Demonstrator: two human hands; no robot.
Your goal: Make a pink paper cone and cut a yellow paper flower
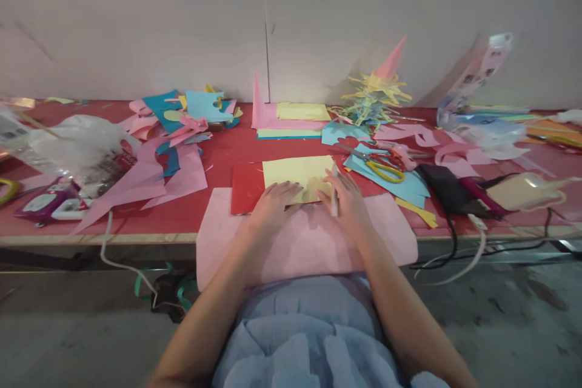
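Note:
A pale yellow paper sheet (291, 171) lies on a red sheet or folder (245, 188) in front of me. Flat against the yellow sheet's lower left part, my left hand (278, 199) has its fingers stretched out. My right hand (348, 200) rests at the sheet's right side, its fingers around a slim white pen-like stick (335, 194) held nearly upright. Under both forearms a pink sheet (309, 248) hangs over the table edge. Yellow-handled scissors (385, 172) lie right of my right hand, on blue paper (411, 185).
Pink and blue paper scraps (182, 121) lie at the left, near a purple glue gun (54, 201). Behind the yellow sheet are stacked coloured papers (302, 112). A fringed paper tree (375, 94) stands back right. A black box (441, 188) with cables sits at the right.

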